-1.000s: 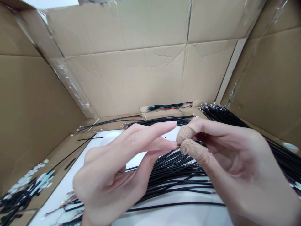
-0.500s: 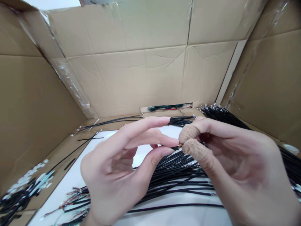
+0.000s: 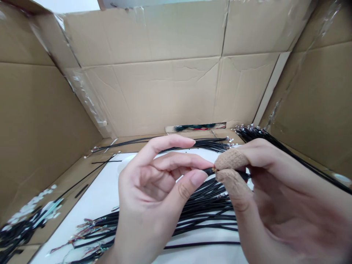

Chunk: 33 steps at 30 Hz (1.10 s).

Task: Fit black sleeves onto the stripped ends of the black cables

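Note:
A short black cable piece (image 3: 209, 171) with a copper-coloured bit at its end is held between both hands, above the pile. My left hand (image 3: 162, 190) pinches its black part between thumb and fingertips, the index finger raised. On the right, my right hand (image 3: 264, 190) has tan wraps on thumb and index finger, and these two tips close on the copper-coloured part. A black length also shows behind the right fingers. Beneath the hands, a pile of black cables (image 3: 203, 205) lies on the white surface (image 3: 101, 190); their left ends show thin coloured wires.
Cardboard walls (image 3: 165, 88) stand at the back and both sides. More black cables (image 3: 203, 143) lie along the back. A thick cable bundle (image 3: 255, 135) runs down the right side. At the lower left are black cables with white connectors (image 3: 35, 201).
My left hand has shifted a little right and turned. My right hand has turned, showing more of the wrapped fingers and the black length behind them. The view has moved slightly.

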Each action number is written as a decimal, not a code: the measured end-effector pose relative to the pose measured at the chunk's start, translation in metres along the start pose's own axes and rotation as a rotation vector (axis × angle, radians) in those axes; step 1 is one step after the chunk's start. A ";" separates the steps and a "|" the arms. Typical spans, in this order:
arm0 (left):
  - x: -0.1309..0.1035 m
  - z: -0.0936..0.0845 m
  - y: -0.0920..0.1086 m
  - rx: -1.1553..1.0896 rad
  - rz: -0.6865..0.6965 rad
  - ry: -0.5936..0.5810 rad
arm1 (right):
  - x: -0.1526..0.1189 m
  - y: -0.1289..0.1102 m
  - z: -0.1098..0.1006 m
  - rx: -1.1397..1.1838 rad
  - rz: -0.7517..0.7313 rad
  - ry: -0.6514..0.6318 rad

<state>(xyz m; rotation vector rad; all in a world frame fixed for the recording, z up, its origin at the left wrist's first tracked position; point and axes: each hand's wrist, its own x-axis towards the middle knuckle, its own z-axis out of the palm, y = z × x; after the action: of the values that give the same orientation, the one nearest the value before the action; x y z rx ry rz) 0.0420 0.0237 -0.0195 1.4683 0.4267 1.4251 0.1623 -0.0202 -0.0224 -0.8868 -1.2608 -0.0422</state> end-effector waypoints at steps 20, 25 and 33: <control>0.006 -0.011 0.005 0.285 0.230 0.049 | 0.007 0.009 -0.030 -0.038 0.068 -0.319; 0.002 -0.003 0.003 0.178 0.247 0.086 | 0.007 0.003 -0.028 -0.057 0.194 -0.264; 0.009 -0.002 -0.005 -0.078 0.115 -0.123 | 0.015 0.004 -0.030 -0.003 0.079 -0.235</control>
<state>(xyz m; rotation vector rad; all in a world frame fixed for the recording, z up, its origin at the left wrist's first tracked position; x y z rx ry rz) 0.0443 0.0343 -0.0194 1.5276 0.2106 1.4160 0.1935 -0.0290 -0.0125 -0.9636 -1.4426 0.1265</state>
